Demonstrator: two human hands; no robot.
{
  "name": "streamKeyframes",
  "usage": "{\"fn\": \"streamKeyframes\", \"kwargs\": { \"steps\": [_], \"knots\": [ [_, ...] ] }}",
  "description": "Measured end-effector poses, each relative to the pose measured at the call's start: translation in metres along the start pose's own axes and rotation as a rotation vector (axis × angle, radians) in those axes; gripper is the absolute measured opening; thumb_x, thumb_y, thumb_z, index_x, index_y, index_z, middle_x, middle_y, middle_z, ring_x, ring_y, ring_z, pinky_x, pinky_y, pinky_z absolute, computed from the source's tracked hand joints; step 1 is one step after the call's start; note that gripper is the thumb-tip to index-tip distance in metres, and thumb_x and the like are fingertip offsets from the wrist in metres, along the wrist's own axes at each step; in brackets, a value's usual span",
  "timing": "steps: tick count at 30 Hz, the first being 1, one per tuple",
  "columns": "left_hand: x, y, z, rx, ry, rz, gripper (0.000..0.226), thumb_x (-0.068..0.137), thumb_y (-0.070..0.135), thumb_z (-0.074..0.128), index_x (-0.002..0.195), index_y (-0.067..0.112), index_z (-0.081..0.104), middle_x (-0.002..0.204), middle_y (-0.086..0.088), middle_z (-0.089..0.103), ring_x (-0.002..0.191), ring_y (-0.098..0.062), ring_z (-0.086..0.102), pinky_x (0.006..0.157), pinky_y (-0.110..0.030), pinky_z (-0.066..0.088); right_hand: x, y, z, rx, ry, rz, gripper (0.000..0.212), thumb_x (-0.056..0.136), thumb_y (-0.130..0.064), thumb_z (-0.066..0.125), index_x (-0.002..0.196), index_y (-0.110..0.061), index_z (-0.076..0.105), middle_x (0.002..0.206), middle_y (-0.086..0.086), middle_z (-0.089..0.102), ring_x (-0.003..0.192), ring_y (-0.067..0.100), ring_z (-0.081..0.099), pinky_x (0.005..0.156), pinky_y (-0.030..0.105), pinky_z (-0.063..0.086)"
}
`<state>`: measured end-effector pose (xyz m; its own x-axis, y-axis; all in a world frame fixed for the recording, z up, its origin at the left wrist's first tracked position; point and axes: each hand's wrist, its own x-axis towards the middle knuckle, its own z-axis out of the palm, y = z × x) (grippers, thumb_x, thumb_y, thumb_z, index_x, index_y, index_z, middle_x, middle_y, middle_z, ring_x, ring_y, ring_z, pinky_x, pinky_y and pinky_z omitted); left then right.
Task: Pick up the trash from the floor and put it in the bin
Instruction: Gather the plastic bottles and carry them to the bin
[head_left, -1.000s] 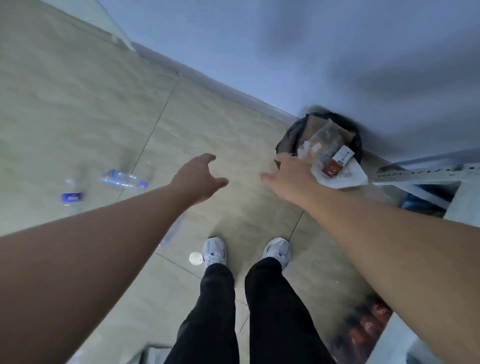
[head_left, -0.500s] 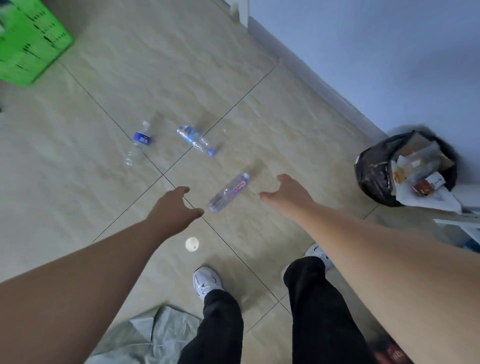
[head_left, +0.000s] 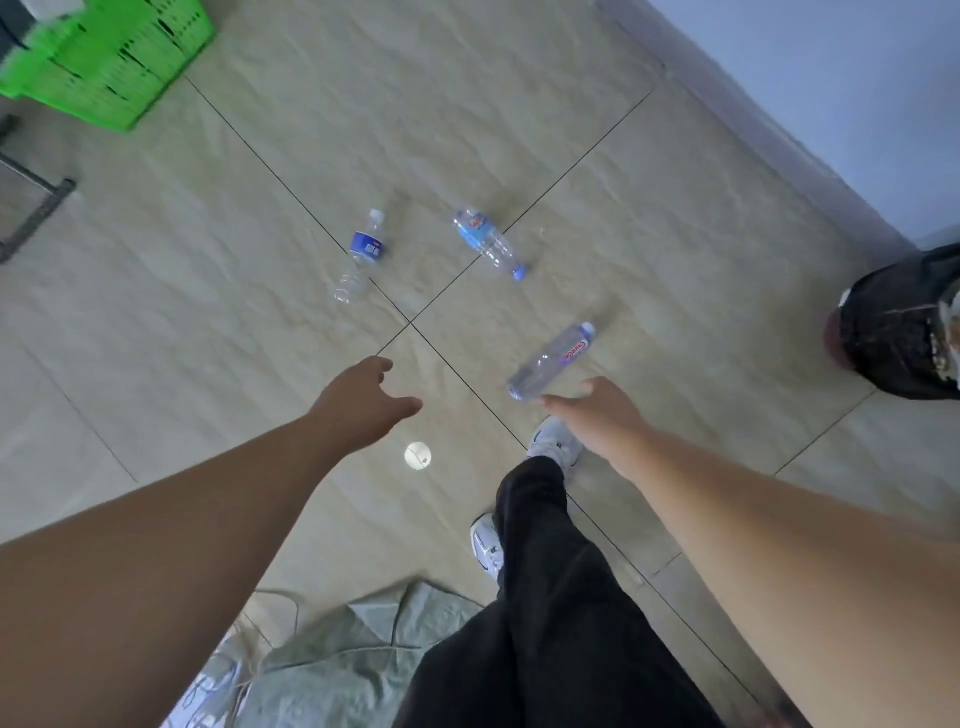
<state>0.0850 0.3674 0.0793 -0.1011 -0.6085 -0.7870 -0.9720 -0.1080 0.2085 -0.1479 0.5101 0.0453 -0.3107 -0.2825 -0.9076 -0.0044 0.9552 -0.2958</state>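
The fingers of the right hand (head_left: 602, 415) are loosely spread and hold nothing, its fingertips pointing at the base end of the nearest clear plastic bottle (head_left: 551, 359), which lies on its side on the tiled floor (head_left: 675, 218) just beyond them, cap end away from the person. The left hand (head_left: 363, 402) is likewise open and empty, thumb out, hanging over bare tile near the crossing of the grout lines, with a small white round lid (head_left: 417, 455) on the floor just below it. The step in hand looks like the reach for that nearest bottle. To do it well, the right hand should come down over the bottle's middle, across its length, and close round the barrel, since a round bottle touched at one end is likely to roll away. An empty bottle of this kind will probably dent under a hard squeeze, so a moderate wrap should suffice. Two more bottles lie farther out: one with a blue label (head_left: 359, 255) and one with a blue cap (head_left: 489, 243), well apart from both hands. The black-bagged bin (head_left: 893, 322) stands at the right edge near the wall, already holding some rubbish, so the carry is a short turn rightward.
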Motion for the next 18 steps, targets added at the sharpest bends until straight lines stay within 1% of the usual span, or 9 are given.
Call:
{"fn": "streamKeyframes", "kwargs": {
  "steps": [1,2,3,5,6,8,11,14,18],
  "knots": [
    [0.006,0.002,-0.002,-0.001,-0.01,0.001,0.078,0.08,0.042,0.077,0.147,0.02,0.045,0.147,-0.007,0.054,0.128,-0.024,0.056,0.095,-0.034,0.042,0.005,-0.002,0.0,0.012,-0.005,0.015,0.084,0.082,-0.053,0.071,0.148,-0.011,0.041,0.123,0.003,0.06,0.097,0.017,0.052,0.079,0.028,0.039],
    [0.015,0.005,-0.004,-0.006,-0.018,-0.001,0.077,0.08,0.041,0.077,0.147,0.02,0.045,0.147,-0.006,0.055,0.127,-0.023,0.056,0.093,-0.033,0.042,0.011,-0.004,-0.001,0.037,0.001,0.03,0.085,0.082,-0.053,0.071,0.149,-0.011,0.04,0.125,0.004,0.062,0.099,0.018,0.055,0.082,0.029,0.037],
    [0.024,0.01,-0.006,0.0,-0.028,-0.001,0.077,0.08,0.041,0.077,0.147,0.02,0.045,0.146,-0.006,0.055,0.127,-0.023,0.056,0.092,-0.032,0.041,0.018,-0.007,-0.003,0.06,0.012,0.044,0.082,0.082,-0.052,0.072,0.147,-0.012,0.042,0.112,0.002,0.066,0.091,0.016,0.056,0.082,0.03,0.037],
    [0.043,0.019,-0.012,0.024,-0.044,0.002,0.076,0.081,0.041,0.077,0.146,0.019,0.046,0.146,-0.007,0.055,0.125,-0.024,0.057,0.09,-0.032,0.04,0.03,-0.012,-0.005,0.074,0.021,0.08,0.062,0.081,-0.049,0.072,0.131,-0.019,0.05,0.078,-0.008,0.057,0.076,0.013,0.053,0.073,0.029,0.039],
    [0.052,0.024,-0.015,0.021,-0.049,0.011,0.075,0.081,0.04,0.077,0.146,0.018,0.046,0.145,-0.007,0.056,0.123,-0.024,0.058,0.089,-0.031,0.04,0.034,-0.016,-0.005,0.063,0.018,0.085,0.052,0.08,-0.048,0.072,0.119,-0.021,0.05,0.075,-0.007,0.055,0.076,0.015,0.054,0.067,0.029,0.039],
    [0.073,0.032,-0.02,0.012,-0.051,0.039,0.073,0.082,0.039,0.077,0.145,0.018,0.048,0.144,-0.008,0.057,0.119,-0.024,0.06,0.086,-0.03,0.039,0.044,-0.022,-0.005,0.058,0.026,0.066,0.043,0.08,-0.043,0.072,0.109,-0.018,0.054,0.087,-0.002,0.06,0.084,0.019,0.059,0.065,0.031,0.042],
    [0.106,0.039,-0.029,0.039,-0.087,0.065,0.072,0.082,0.037,0.077,0.145,0.016,0.049,0.143,-0.008,0.058,0.12,-0.025,0.06,0.088,-0.031,0.043,0.06,-0.03,-0.001,0.066,0.059,0.076,0.044,0.082,-0.037,0.072,0.116,-0.01,0.064,0.094,0.001,0.066,0.085,0.02,0.063,0.072,0.032,0.046],
    [0.144,0.036,-0.039,0.077,-0.105,0.088,0.071,0.082,0.036,0.078,0.143,0.015,0.05,0.142,-0.009,0.059,0.12,-0.025,0.06,0.094,-0.034,0.046,0.076,-0.036,0.011,0.068,0.054,0.132,0.063,0.084,-0.041,0.071,0.134,-0.006,0.053,0.099,-0.003,0.055,0.095,0.021,0.056,0.08,0.029,0.04],
    [0.206,0.019,-0.052,0.142,-0.12,0.113,0.069,0.082,0.039,0.077,0.142,0.017,0.051,0.139,-0.006,0.06,0.115,-0.023,0.061,0.086,-0.03,0.041,0.111,-0.043,0.031,0.097,0.073,0.184,0.07,0.085,-0.041,0.071,0.142,-0.007,0.047,0.115,0.003,0.053,0.098,0.019,0.05,0.082,0.03,0.039]
  ]
}}
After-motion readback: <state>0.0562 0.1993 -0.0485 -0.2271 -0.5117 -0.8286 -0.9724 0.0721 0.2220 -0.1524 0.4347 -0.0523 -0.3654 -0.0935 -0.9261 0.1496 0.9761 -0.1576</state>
